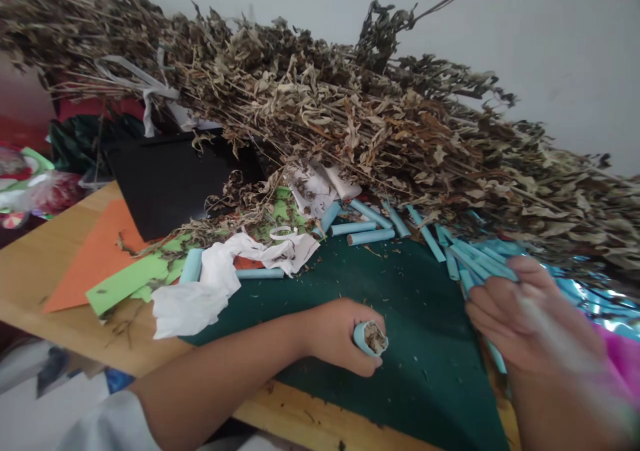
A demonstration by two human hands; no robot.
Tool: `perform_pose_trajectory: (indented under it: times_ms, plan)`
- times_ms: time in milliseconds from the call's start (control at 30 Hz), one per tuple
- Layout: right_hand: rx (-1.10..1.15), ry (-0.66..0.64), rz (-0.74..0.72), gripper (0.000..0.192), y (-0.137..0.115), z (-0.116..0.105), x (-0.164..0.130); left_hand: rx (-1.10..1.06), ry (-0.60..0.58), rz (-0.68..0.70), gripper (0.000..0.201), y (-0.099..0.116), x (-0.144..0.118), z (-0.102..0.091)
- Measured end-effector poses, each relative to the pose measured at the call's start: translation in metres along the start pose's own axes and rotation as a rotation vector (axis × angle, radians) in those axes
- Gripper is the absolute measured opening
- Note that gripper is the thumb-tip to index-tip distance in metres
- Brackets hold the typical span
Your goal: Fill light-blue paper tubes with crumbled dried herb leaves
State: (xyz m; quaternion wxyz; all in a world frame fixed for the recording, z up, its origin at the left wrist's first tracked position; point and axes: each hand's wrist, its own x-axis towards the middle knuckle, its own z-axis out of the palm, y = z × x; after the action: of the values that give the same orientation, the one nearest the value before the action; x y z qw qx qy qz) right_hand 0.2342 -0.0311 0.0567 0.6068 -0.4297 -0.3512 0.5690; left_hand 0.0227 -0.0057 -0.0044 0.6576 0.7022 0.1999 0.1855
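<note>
On green mat (400,344), left hand (340,334) fisted around tube (370,339)

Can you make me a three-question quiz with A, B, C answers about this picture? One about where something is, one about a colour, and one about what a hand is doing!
1. Where is the pile of dried leafy stems?
A. behind the green mat
B. on the floor
C. in a box

2. What colour are the paper tubes?
A. red
B. light blue
C. black

3. What is the left hand doing?
A. lying flat and open
B. gripping a filled tube
C. holding scissors

Answers:
1 A: the stems lie across the table beyond the green mat.
2 B: the tubes on the mat are light blue.
3 B: its fingers wrap a filled tube stuffed with dry leaf bits.
</note>
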Motion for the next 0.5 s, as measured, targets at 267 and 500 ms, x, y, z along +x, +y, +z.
perform_pose_trajectory:
  times_ms: [267,500]
  plan:
    - [-0.004,0.002,-0.028,0.011,0.0053,0.003,0.0011,0.008,0.009,0.017,0.012,-0.0001,-0.0007,-0.0001]
    - [-0.118,-0.034,-0.015,0.014,0.0079,0.0003,0.0003,0.036,0.016,0.005,0.013,0.0007,-0.0004,-0.0001]
